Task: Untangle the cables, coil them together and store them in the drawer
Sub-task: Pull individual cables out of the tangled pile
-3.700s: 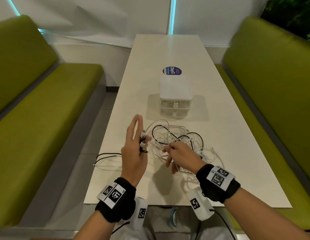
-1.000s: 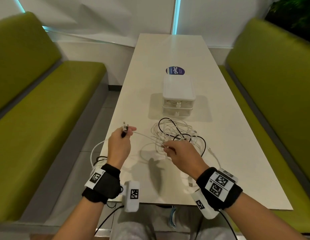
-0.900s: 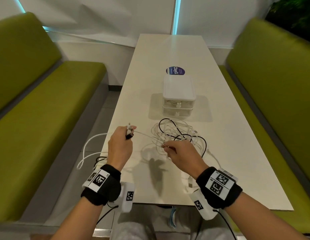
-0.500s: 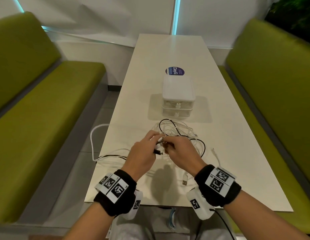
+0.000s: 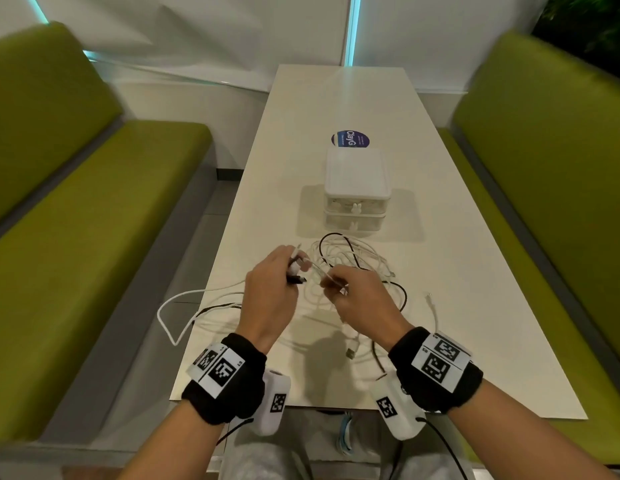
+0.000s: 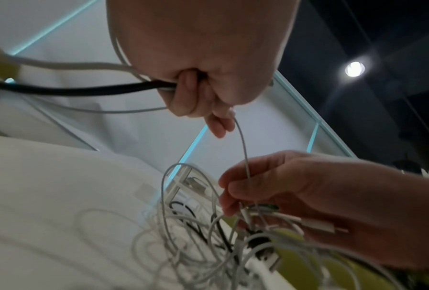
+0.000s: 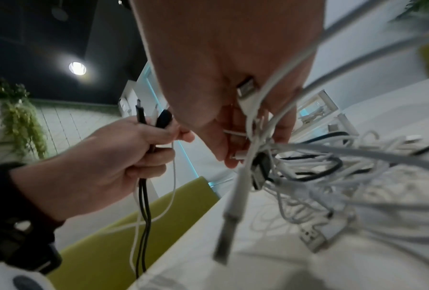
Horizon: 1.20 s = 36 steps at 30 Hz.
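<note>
Green bench seating [image 5: 104, 216] ran along the left of the long white worktop [image 5: 475, 306]. Off that left edge a white cable loop [image 5: 170, 317] and a black strand [image 5: 215, 308] hung over the side, both leading up into the left hand [image 5: 270, 292]. That hand was raised just above the worktop with its fingers [image 7: 156, 157] curled round several cable ends: two black plugs [image 7: 153, 117] stuck up out of the fist beside white ones, and their leads dropped below it. A thin white lead [image 6: 243, 149] ran taut from the left hand across to the right hand [image 5: 357, 299], held close beside it. The right hand's fingers [image 6: 233, 198] pinched that lead and held a bunch of white strands and connectors. Beneath and beyond both hands the tangle of cables [image 5: 357, 261], white with a black one looped through, lay on the worktop, partly lifted towards the right hand. A loose white connector [image 5: 352, 351] lay nearer the person, and another white end [image 5: 431, 306] trailed off to the right. Farther back stood the small white drawer unit [image 5: 357, 192], both drawers closed, with a dark round sticker [image 5: 348, 138] behind it.
</note>
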Motion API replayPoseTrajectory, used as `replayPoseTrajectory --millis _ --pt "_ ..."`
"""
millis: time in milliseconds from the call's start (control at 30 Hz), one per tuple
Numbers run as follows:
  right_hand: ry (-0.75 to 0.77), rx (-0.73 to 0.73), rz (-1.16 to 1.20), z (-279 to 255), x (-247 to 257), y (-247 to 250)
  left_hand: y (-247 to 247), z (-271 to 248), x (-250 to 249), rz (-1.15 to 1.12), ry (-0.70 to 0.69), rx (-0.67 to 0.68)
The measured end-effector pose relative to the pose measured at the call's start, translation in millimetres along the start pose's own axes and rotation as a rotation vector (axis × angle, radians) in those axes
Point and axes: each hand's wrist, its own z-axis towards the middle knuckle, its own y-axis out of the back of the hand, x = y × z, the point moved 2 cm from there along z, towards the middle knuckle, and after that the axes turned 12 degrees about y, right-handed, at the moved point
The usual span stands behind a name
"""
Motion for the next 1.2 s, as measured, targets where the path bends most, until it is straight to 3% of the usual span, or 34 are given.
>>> replayPoseTrajectory --millis 133,267,400,533,700,800,900,1000,1200 --pt "-0.019 -0.012 0.046 4.4 1.0 4.4 17.8 9.4 -0.8 -0.248 0.111 -0.148" --pt "-0.035 -0.037 0.126 4.6 3.7 8.1 26.7 19.4 5.5 -0.219 0.128 -0.156" --pt "-0.012 -0.225 0.181 6.2 7.2 18.8 29.7 16.4 11.8 -0.078 0.086 -0.183" --pt "-0.063 -0.441 0.468 13.0 11.7 32.7 30.8 5.9 4.7 -0.095 -0.035 -0.279" --pt "-0.003 -0.564 0.724 22.8 26.1 45.3 26.7 1.9 -0.1 -0.139 -0.065 -0.218" --pt "-0.035 -0.485 0.557 22.5 13.3 37.8 22.1 0.6 1.0 -0.132 -0.076 -0.176" --pt "-0.025 -0.22 0.222 15.6 0.2 18.5 9.7 0.2 6.2 -0.071 -0.06 -0.031" --pt "0.013 -0.132 0.25 9.9 -0.5 4.8 -9.9 -1.0 12.6 0.112 -0.016 0.13" --pt "0.05 -0.018 0.302 8.4 6.1 12.5 -16.6 2.8 14.4 0.086 0.026 0.188"
